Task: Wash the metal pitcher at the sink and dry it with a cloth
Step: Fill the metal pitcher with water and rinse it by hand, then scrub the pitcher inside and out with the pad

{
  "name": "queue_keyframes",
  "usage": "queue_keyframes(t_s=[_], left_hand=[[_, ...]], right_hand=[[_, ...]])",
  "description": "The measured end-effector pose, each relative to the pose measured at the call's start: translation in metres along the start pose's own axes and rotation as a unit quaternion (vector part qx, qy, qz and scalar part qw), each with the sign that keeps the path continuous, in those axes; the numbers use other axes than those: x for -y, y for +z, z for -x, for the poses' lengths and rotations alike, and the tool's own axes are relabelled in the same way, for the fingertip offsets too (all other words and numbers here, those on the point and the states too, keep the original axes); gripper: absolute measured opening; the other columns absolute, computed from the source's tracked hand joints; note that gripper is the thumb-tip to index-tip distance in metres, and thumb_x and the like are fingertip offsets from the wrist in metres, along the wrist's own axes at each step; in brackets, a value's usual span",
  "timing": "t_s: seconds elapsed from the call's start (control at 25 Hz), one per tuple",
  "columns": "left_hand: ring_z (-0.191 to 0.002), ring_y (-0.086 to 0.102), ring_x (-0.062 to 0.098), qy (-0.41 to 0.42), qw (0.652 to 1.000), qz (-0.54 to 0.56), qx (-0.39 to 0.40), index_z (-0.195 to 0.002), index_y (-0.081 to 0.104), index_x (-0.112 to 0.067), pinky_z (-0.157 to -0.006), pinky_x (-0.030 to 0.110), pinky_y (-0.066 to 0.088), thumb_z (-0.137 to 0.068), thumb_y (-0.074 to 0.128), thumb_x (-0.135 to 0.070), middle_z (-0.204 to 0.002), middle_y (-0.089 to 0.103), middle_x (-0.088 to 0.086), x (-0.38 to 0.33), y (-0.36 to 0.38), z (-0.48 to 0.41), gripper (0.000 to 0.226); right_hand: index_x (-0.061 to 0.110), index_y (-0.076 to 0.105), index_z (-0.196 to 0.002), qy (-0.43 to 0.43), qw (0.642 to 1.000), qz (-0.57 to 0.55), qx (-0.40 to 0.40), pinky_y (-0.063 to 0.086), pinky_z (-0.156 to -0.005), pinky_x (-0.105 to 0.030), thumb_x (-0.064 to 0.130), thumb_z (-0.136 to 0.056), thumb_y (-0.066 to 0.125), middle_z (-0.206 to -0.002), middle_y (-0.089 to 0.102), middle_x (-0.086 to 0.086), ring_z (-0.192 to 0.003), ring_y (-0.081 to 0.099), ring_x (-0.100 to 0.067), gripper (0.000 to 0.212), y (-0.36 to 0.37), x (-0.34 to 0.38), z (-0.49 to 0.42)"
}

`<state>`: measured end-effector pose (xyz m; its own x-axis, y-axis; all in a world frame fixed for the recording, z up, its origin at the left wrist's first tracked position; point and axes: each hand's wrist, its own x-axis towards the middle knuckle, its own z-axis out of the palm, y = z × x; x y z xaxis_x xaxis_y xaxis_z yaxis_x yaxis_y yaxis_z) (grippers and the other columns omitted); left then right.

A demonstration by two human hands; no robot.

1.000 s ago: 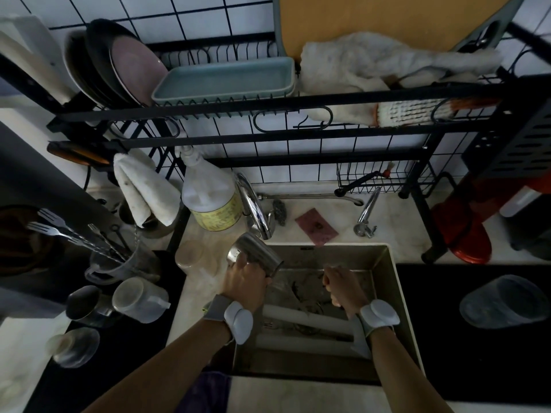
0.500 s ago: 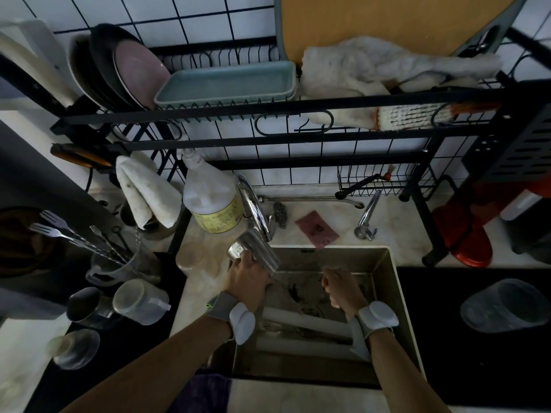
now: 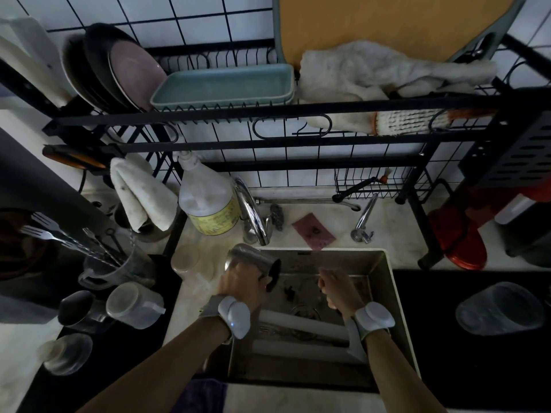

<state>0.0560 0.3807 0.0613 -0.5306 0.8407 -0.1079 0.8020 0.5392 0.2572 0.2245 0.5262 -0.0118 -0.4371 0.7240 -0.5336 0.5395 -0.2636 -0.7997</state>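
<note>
Over the sink (image 3: 334, 259), left hand (image 3: 241, 286) grips the tilted metal pitcher (image 3: 250, 259); right hand (image 3: 337, 289) curled, hold unclear.

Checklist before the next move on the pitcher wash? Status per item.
1. Grip: left hand holds metal pitcher: ok.
2. Pitcher mouth tipped over sink: ok.
3. Pitcher close under faucet: ok.
4. Water running: cannot tell.
5. Free hand: right hand curled, holding anything: cannot tell.
6. Drying: white cloth hangs on rack at left, likely reachable: ok.
</note>
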Motion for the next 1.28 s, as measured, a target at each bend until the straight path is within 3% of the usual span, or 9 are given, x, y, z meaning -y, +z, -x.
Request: queue_keyframes(t_s=[0.08, 0.2, 0.36, 0.48, 0.6, 0.84, 1.0, 1.16, 1.28], left_hand=[[-0.071, 0.065, 0.022, -0.043, 0.996, 0.080, -0.001, -0.066, 0.069, -0.015, -0.061, 0.027, 0.045, -0.088, 0.063, -0.043, -0.072, 0.068, 0.003, 0.001, -0.001, -0.001, 0.037], [-0.072, 0.069, 0.032, -0.156, 0.955, 0.247, 0.044, -0.072, 0.073, -0.009, -0.064, 0.036, 0.052, -0.088, 0.065, -0.046, -0.071, 0.069, 0.013, 0.000, -0.006, -0.010, 0.041], [-0.082, 0.067, 0.033, -0.343, 0.775, 0.520, 0.102, -0.075, 0.064, -0.007, -0.082, 0.049, 0.060, -0.087, 0.072, -0.033, -0.080, 0.061, 0.012, -0.006, -0.013, -0.014, 0.029], [-0.050, 0.048, 0.015, -0.375, 0.676, 0.620, 0.136, -0.067, 0.052, -0.014, -0.082, 0.049, 0.059, -0.091, 0.066, -0.032, -0.057, 0.044, 0.002, -0.006, -0.005, -0.005, 0.033], [-0.034, 0.023, 0.010, -0.363, 0.603, 0.687, 0.183, -0.054, 0.033, -0.020, -0.078, 0.041, 0.055, -0.098, 0.053, -0.037, -0.041, 0.027, -0.004, -0.004, 0.005, 0.001, 0.050], [-0.035, 0.019, 0.011, -0.336, 0.571, 0.723, 0.193, -0.051, 0.029, -0.020, -0.069, 0.034, 0.054, -0.101, 0.045, -0.041, -0.040, 0.025, -0.004, -0.002, 0.018, -0.002, 0.056], [-0.035, 0.021, 0.010, -0.330, 0.553, 0.743, 0.184, -0.051, 0.031, -0.020, -0.063, 0.032, 0.056, -0.102, 0.044, -0.036, -0.040, 0.026, -0.005, -0.001, 0.021, 0.000, 0.055], [-0.036, 0.019, 0.010, -0.335, 0.555, 0.738, 0.188, -0.051, 0.030, -0.020, -0.072, 0.033, 0.054, -0.103, 0.041, -0.035, -0.040, 0.025, -0.005, -0.001, 0.024, -0.006, 0.055], [-0.039, 0.018, 0.010, -0.347, 0.572, 0.720, 0.186, -0.052, 0.029, -0.020, -0.075, 0.035, 0.053, -0.102, 0.043, -0.037, -0.042, 0.024, -0.005, 0.001, 0.027, -0.012, 0.055]], right_hand=[[0.017, 0.050, -0.054, 0.015, 1.000, 0.001, -0.002, 0.023, -0.033, -0.014, 0.035, -0.099, 0.044, -0.042, 0.038, 0.002, -0.024, 0.031, -0.006, 0.049, 0.000, 0.002, 0.000], [0.017, 0.049, -0.055, 0.016, 1.000, -0.007, -0.012, 0.023, -0.033, -0.015, 0.035, -0.098, 0.045, -0.043, 0.038, 0.001, -0.024, 0.031, -0.005, 0.047, 0.000, 0.004, -0.001], [0.018, 0.048, -0.055, 0.007, 1.000, 0.005, -0.017, 0.024, -0.041, -0.020, 0.031, -0.098, 0.043, -0.044, 0.038, 0.002, -0.026, 0.031, -0.005, 0.045, -0.002, 0.007, -0.003], [0.017, 0.046, -0.055, -0.027, 0.998, 0.044, -0.025, 0.026, -0.045, -0.022, 0.023, -0.098, 0.042, -0.049, 0.041, -0.001, -0.034, 0.037, -0.008, 0.044, -0.005, 0.011, -0.006], [0.012, 0.054, -0.072, -0.059, 0.994, 0.092, -0.030, 0.039, -0.062, -0.028, 0.021, -0.099, 0.040, -0.069, 0.052, -0.007, -0.064, 0.049, -0.020, 0.032, -0.007, 0.019, -0.010], [0.006, 0.058, -0.088, -0.109, 0.988, 0.067, -0.081, 0.047, -0.074, -0.043, 0.029, -0.098, 0.046, -0.089, 0.063, -0.018, -0.082, 0.060, -0.032, 0.028, -0.013, 0.037, -0.027], [0.006, 0.060, -0.108, -0.154, 0.977, 0.118, -0.090, 0.045, -0.080, -0.031, 0.023, -0.093, 0.056, -0.110, 0.067, -0.016, -0.097, 0.061, -0.029, 0.023, -0.012, 0.046, -0.052], [0.007, 0.048, -0.135, -0.162, 0.960, 0.218, -0.063, 0.046, -0.098, -0.042, 0.026, -0.090, 0.060, -0.131, 0.055, -0.021, -0.118, 0.053, -0.037, 0.051, -0.003, 0.052, -0.094], [0.011, 0.038, -0.144, -0.155, 0.942, 0.291, -0.069, 0.044, -0.101, -0.047, 0.031, -0.088, 0.061, -0.137, 0.048, -0.020, -0.124, 0.047, -0.040, 0.064, 0.007, 0.055, -0.124]])
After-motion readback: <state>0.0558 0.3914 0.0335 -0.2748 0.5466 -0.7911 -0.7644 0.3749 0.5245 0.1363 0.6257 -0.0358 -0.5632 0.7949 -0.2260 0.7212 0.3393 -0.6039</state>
